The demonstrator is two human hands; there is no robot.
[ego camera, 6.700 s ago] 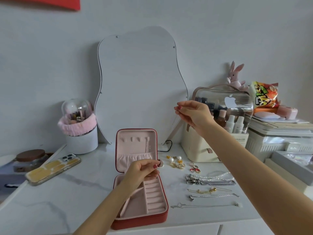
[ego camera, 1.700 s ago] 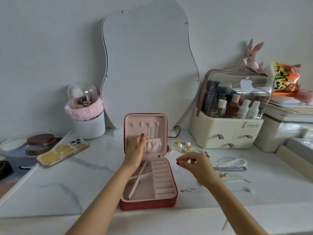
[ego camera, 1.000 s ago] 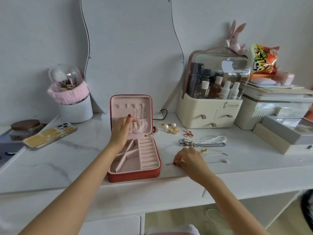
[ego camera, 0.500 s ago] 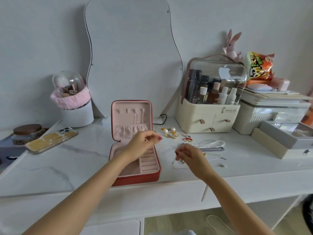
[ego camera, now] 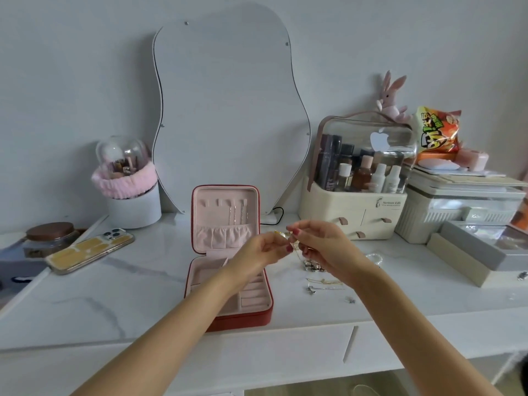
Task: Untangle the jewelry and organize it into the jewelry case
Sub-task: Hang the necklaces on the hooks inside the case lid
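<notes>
Since a moment earlier, the left hand (ego camera: 264,250) and right hand (ego camera: 325,247) had risen together, fingertips pinching a fine chain (ego camera: 294,243) between them above the jewelry case (ego camera: 228,281); another piece looked ready for hanging.

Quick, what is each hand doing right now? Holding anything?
Left hand: pinching one end of a thin chain.
Right hand: pinching the same chain from the other side.

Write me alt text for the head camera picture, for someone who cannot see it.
Two hands, left hand and right hand, pinch a thin chain between them above an open red jewelry case on a white marble table. More chains lie right of the case; a phone lies left.
</notes>
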